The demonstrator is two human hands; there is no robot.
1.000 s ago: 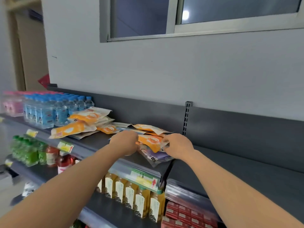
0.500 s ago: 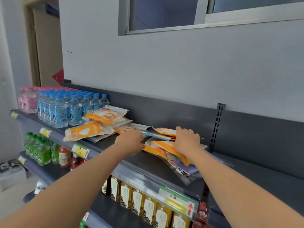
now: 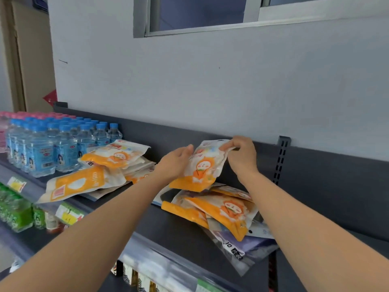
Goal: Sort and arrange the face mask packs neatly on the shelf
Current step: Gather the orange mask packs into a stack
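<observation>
Both hands have lifted one orange-and-white mask pack (image 3: 203, 165) off the heap: right hand (image 3: 240, 153) pinches its top corner, left hand (image 3: 175, 163) steadies its side, held upright above the loose pile (image 3: 221, 209) on the shelf (image 3: 185, 234), probably to stand it against the back panel (image 3: 315, 175).

We note the held mask pack (image 3: 201, 165) is glossy plastic film, creased and light-catching. The packs heaped below it (image 3: 223, 209) show the same shiny film; the lowest pouch (image 3: 237, 249) looks like clear, smooth plastic. The shelf (image 3: 179, 230) appears to be matt dark-grey painted metal, as does its slotted upright (image 3: 281, 159). The water bottles (image 3: 42, 148) are clear glossy plastic with smooth caps. The wall (image 3: 189, 81) reads as matt paint, faintly textured. The price strip (image 3: 160, 268) looks like glossy plastic.
</observation>
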